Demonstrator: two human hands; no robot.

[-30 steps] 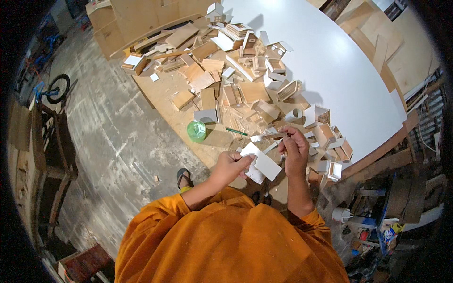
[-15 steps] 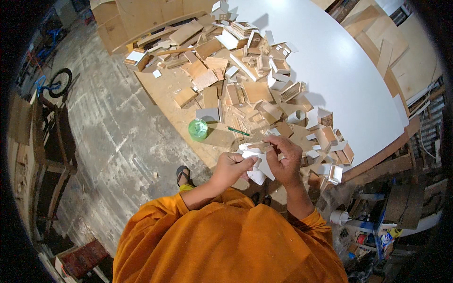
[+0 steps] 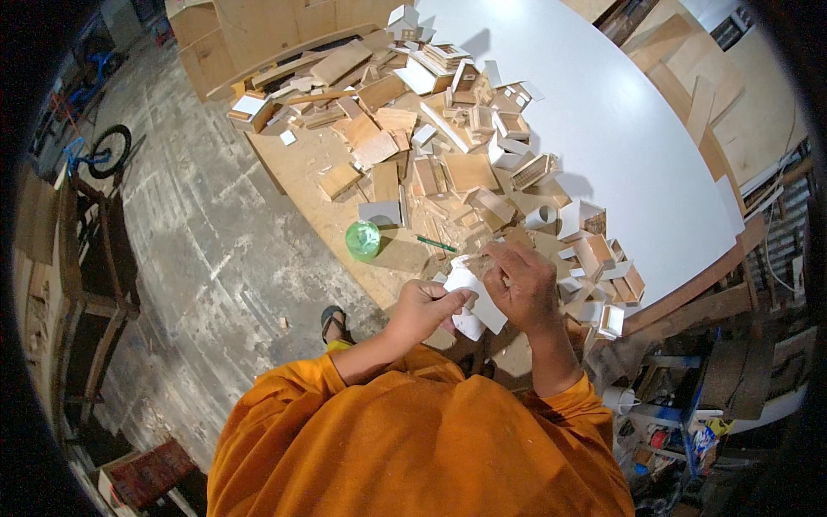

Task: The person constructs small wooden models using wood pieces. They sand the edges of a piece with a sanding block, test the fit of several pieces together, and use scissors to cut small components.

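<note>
My left hand (image 3: 422, 308) is closed on a thin white piece (image 3: 476, 312), thumb pressed on its face. The piece looks like card or thin board and has an uneven edge. Just right of it, my right hand (image 3: 522, 283) is raised with its fingers bent together in a pinch. What lies between those fingertips, if anything, is too small to make out. Beyond both hands, a green pencil-like stick (image 3: 436, 243) lies on the wooden tabletop (image 3: 297, 172). A round, clear green container (image 3: 363, 239) stands to its left.
Small wooden offcuts (image 3: 376, 146) and little box-like or house-shaped pieces (image 3: 594, 254) crowd the table. A white tube-shaped piece (image 3: 541, 217) is among them. A large white board (image 3: 603, 112) covers the right side. Concrete floor (image 3: 233, 250) lies left; a cluttered shelf (image 3: 672, 414) stands lower right.
My right hand has lifted slightly away from the white piece, its fingers drawn closer together. More of the piece's face now shows; my left hand keeps its hold.
</note>
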